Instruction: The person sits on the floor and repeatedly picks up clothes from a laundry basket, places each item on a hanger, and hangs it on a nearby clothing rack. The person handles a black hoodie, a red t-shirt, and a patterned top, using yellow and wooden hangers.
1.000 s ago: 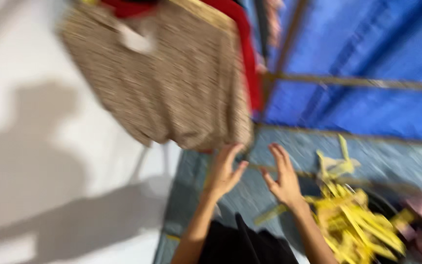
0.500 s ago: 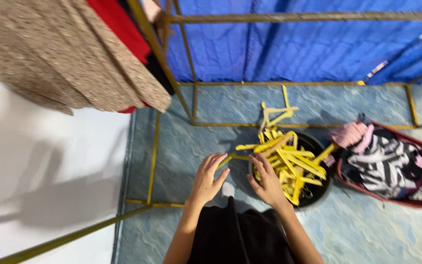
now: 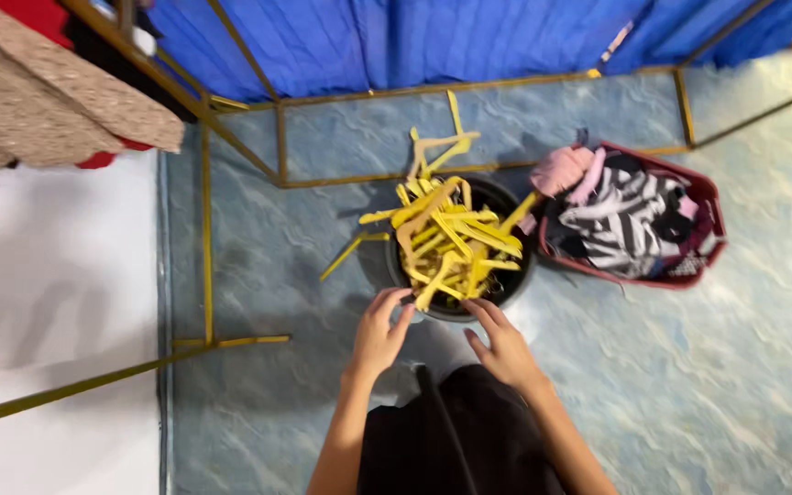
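A black round bucket (image 3: 511, 277) stands on the bluish floor, stuffed with several yellow plastic hangers (image 3: 446, 234) that stick out in all directions. My left hand (image 3: 379, 332) hovers just at the bucket's near left rim, fingers apart and holding nothing. My right hand (image 3: 504, 341) is at the near right rim, also spread and bare. Neither hand grips a hanger. My dark clothing fills the bottom middle of the view.
A dark red basket (image 3: 703, 240) holding striped and pink clothes sits right of the bucket. A gold metal rack frame (image 3: 206, 240) runs along the floor at left, with a beige garment (image 3: 43, 110) hanging at top left. A blue tarp (image 3: 396, 41) backs the scene.
The view has swung down from the hanging beige garment to the floor. My hands have dropped from near the rack to the rim of the hanger bucket.
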